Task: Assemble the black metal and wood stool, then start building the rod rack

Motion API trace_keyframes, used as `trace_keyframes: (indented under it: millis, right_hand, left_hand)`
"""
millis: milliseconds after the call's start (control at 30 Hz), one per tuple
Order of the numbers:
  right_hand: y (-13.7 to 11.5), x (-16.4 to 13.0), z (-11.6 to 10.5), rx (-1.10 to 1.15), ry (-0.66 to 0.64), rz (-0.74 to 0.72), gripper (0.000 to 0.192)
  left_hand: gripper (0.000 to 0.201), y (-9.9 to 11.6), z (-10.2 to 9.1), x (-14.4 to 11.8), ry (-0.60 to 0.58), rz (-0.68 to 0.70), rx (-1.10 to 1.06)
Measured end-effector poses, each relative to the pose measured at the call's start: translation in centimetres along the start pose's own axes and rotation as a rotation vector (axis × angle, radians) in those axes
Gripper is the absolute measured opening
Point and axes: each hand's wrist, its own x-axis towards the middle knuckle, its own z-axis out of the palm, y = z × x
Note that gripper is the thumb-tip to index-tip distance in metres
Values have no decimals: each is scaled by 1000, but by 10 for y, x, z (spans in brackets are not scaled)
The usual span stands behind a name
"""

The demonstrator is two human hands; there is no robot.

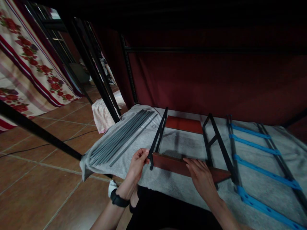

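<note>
My left hand [139, 159] is closed in a pinch at the near corner of a black side frame [158, 134]. A reddish-brown board [170, 164] stands on its long edge between this frame and another black side frame [219, 140] to the right. Over the board's upper edge lie the fingers of my right hand [199, 174], holding it near its middle; the thumb is mostly hidden. Farther back, a second reddish-brown board [184, 124] spans the two frames.
Grey metal rods [122, 137] lie bundled on the grey cloth [182, 145] at left. Blue crossbars [261, 166] join dark rails at right. A black post [96, 70] rises at left, dark red fabric [203, 80] hangs behind, and the tiled floor [35, 169] shows lower left.
</note>
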Motion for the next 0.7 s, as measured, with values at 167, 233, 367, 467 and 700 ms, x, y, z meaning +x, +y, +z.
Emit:
trace_keyframes:
  millis: [167, 233, 367, 467, 700]
  right_hand:
    - [0, -1, -1, -5, 8, 6, 35]
    - [-1, -1, -1, -7, 12, 4, 35]
    - [-1, 0, -1, -2, 5, -1, 34]
    - [-2, 0, -1, 2, -1, 3, 34]
    - [0, -1, -1, 2, -6, 0, 35]
  left_hand:
    - [37, 4, 2, 1, 5, 91, 51]
    - [33, 8, 1, 0, -14, 143, 108]
    - [34, 8, 1, -3, -13, 131, 124]
    - [43, 3, 2, -1, 15, 69, 39]
    - [46, -2, 0, 5, 4, 74, 34]
